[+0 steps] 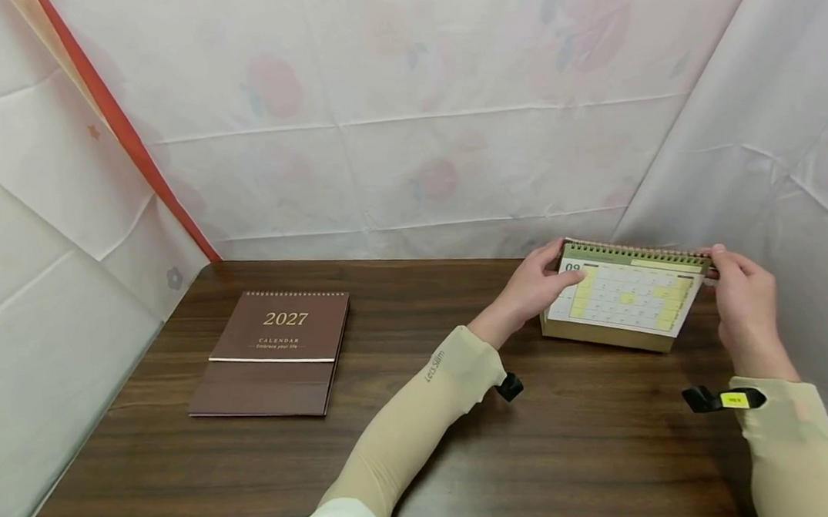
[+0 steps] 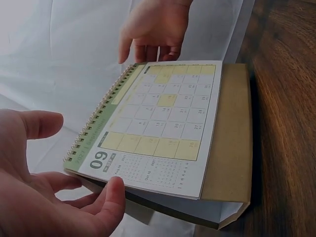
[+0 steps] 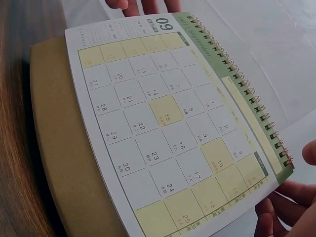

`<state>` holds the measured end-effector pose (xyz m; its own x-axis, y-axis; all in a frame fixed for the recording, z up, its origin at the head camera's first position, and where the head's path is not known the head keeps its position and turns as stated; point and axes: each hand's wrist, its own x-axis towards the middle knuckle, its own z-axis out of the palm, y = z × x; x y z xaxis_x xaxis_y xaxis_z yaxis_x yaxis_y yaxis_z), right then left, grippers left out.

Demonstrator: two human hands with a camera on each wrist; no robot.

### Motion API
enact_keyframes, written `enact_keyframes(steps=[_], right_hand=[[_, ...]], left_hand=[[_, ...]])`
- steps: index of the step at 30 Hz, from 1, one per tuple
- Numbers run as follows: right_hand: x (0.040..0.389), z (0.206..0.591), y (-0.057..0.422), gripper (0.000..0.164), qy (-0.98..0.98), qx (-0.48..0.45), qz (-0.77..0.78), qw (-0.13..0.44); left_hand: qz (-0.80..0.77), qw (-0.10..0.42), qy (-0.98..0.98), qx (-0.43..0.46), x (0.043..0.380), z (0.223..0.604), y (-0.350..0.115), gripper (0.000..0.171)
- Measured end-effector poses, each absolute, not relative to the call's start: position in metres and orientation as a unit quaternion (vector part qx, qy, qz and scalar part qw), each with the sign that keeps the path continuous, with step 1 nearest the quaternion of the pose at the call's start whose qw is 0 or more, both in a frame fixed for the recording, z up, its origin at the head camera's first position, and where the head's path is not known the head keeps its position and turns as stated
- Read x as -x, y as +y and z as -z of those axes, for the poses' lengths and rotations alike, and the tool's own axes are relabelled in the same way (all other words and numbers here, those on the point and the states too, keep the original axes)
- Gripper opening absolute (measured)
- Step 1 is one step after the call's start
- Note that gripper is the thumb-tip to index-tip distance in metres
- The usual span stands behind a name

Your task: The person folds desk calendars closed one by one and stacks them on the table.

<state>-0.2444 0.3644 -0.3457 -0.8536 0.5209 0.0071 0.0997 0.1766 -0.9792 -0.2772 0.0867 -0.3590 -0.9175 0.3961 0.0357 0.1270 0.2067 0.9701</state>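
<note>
A desk calendar (image 1: 627, 295) stands tilted back on the table at the right, its page marked 09 facing front. It has a green-topped page, a wire spiral binding (image 3: 237, 74) and a brown card base (image 2: 229, 143). At its left edge is my left hand (image 1: 533, 284), fingers beside and partly behind the edge, thumb lifted off the page in the left wrist view. By the upper right corner is my right hand (image 1: 745, 298); its fingers (image 3: 291, 200) reach the edge, while the thumb stays apart from it. The backs of the pages are hidden.
A brown 2027 calendar (image 1: 279, 349) lies on the left of the dark wood table (image 1: 423, 312). White patterned cloth (image 1: 381, 136) hangs behind the table and at both sides. A red strip (image 1: 123, 121) runs down the back left corner.
</note>
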Motion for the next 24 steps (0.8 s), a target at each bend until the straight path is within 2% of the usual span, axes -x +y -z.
enact_keyframes(steps=[6,12,16,24], right_hand=[[0.2437,0.3453,0.3656,0.029,-0.668,0.186,-0.691,0.204],[0.2422,0.3410,0.3672,0.014,-0.609,0.148,-0.747,0.221],[0.2426,0.3395,0.3671,0.015,-0.566,0.125,-0.780,0.234],[0.2419,0.3369,0.3679,0.035,-0.535,0.112,-0.802,0.243]], left_hand=[[-0.626,0.111,0.756,-0.156,0.2792,0.3600,0.0860,0.065],[-0.645,0.088,0.747,-0.135,0.2811,0.3598,0.0867,0.053],[-0.658,0.071,0.740,-0.122,0.2813,0.3601,0.0877,0.044],[-0.692,0.019,0.714,-0.104,0.2819,0.3617,0.0885,0.030]])
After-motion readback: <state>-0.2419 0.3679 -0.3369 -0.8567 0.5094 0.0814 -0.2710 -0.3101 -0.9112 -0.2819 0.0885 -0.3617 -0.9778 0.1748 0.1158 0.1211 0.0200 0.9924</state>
